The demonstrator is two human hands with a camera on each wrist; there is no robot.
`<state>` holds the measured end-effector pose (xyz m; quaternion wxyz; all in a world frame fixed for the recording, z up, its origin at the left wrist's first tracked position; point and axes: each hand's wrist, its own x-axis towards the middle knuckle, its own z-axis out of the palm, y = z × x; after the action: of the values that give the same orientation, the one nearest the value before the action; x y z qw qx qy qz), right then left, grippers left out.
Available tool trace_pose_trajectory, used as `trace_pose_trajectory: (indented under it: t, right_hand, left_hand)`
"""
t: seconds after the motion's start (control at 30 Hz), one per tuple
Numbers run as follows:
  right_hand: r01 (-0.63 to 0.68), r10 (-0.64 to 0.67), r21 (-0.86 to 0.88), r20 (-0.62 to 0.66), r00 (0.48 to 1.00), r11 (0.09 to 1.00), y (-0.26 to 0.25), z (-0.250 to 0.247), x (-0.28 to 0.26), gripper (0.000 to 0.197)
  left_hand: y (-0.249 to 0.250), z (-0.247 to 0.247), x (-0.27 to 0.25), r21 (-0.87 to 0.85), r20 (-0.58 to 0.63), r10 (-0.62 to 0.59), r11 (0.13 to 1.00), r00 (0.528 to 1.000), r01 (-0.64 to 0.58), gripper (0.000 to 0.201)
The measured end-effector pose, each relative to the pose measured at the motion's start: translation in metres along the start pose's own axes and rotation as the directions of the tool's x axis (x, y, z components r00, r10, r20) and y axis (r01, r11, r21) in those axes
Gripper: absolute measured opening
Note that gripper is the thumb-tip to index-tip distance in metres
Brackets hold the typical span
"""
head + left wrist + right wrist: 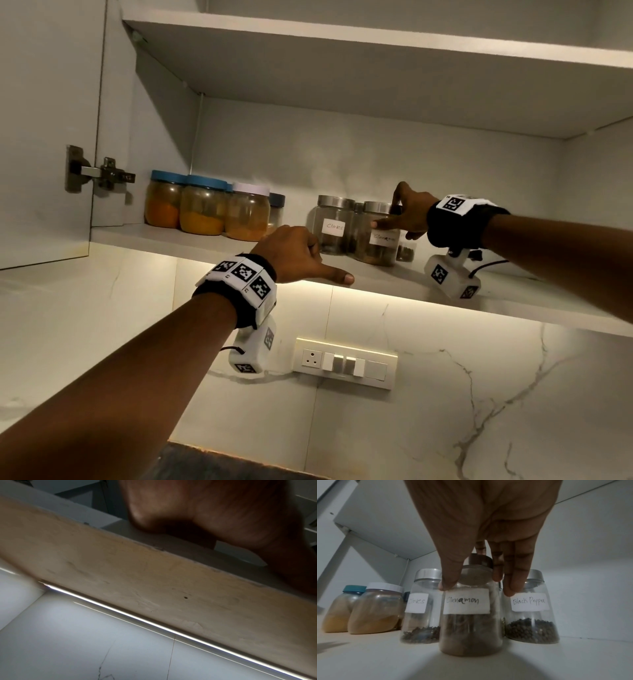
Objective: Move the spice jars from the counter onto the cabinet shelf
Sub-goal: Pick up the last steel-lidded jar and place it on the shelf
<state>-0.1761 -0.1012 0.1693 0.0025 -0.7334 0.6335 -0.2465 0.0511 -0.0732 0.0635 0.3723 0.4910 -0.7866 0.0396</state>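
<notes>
Clear jars with silver lids stand on the lower cabinet shelf [205, 241]. One reads "Cloves" [331, 228] [419, 605], one "Cinnamon" [376, 241] [469, 623], one "Black Pepper" [406, 251] [530, 616]. My right hand [390, 214] [471, 584] reaches over the cinnamon jar, which stands at the front. Its thumb presses the jar's left shoulder and its fingers [498, 574] sit by the lid on the right; in the head view the index finger points up. My left hand [322, 260] [214, 513] rests on the shelf's front edge left of the cloves jar, thumb stretched along the edge, holding nothing.
Several jars of orange powder [202, 214] [375, 609] with blue and white lids stand at the shelf's left end. The cabinet door [44, 137] hangs open on its hinge [102, 174]. An upper shelf [342, 51] is overhead. A switch plate [346, 363] sits on the marble wall below.
</notes>
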Motion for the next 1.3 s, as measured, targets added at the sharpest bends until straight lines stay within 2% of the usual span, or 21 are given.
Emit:
trace_pose_trajectory:
  t: [0.3, 0.5, 0.6, 0.67, 0.8, 0.9, 1.03, 1.17, 1.23, 1.3]
  right_hand:
    - [-0.005, 0.005, -0.057, -0.003, 1.000, 0.998, -0.003, 0.008, 0.024, 0.069]
    - [-0.010, 0.010, -0.102, -0.003, 1.000, 0.995, -0.005, 0.003, 0.022, 0.080]
    - [-0.019, 0.015, -0.102, -0.040, 0.999, 0.995, -0.004, -0.008, 0.011, 0.083]
    - [-0.022, 0.019, -0.041, -0.070, 0.997, 0.999, -0.007, -0.019, -0.006, 0.073]
    - [0.044, -0.032, 0.099, -0.122, 0.992, 0.994, -0.012, -0.027, -0.046, 0.040]
    - [0.094, -0.062, 0.206, -0.155, 0.986, 0.974, -0.014, -0.020, -0.081, 0.034]
    - [0.151, -0.082, 0.318, -0.220, 0.972, 0.936, -0.006, -0.002, -0.129, 0.024]
    - [0.200, -0.099, 0.430, -0.247, 0.964, 0.880, 0.016, 0.033, -0.173, 0.020]
    - [0.221, -0.098, 0.458, -0.278, 0.956, 0.861, 0.032, 0.057, -0.191, 0.021]
    - [0.214, -0.079, 0.450, -0.300, 0.951, 0.867, 0.055, 0.085, -0.208, 0.021]
  left_hand:
    - [0.000, 0.002, -0.003, 0.051, -0.022, -0.003, 0.999, 1.000, 0.005, 0.075]
    - [-0.002, 0.002, -0.001, 0.057, -0.027, 0.007, 0.998, 1.000, -0.005, 0.083]
    - [-0.001, 0.002, -0.002, 0.050, -0.031, -0.003, 0.999, 1.000, 0.004, 0.078]
    - [0.002, 0.000, -0.004, 0.059, -0.033, -0.012, 0.998, 0.999, 0.014, 0.077]
    - [0.010, -0.004, -0.012, 0.104, -0.026, -0.045, 0.993, 0.999, 0.047, 0.080]
    - [0.018, -0.007, -0.021, 0.173, -0.058, -0.062, 0.982, 0.996, 0.071, 0.079]
    - [0.030, 0.010, -0.045, 0.201, -0.193, 0.009, 0.979, 0.981, 0.030, 0.063]
    - [0.046, 0.050, -0.082, 0.195, -0.420, 0.138, 0.979, 0.897, -0.059, 0.031]
    - [0.055, 0.071, -0.101, 0.173, -0.448, 0.162, 0.981, 0.879, -0.093, 0.024]
    - [0.060, 0.097, -0.120, 0.152, -0.387, 0.151, 0.983, 0.910, -0.099, 0.022]
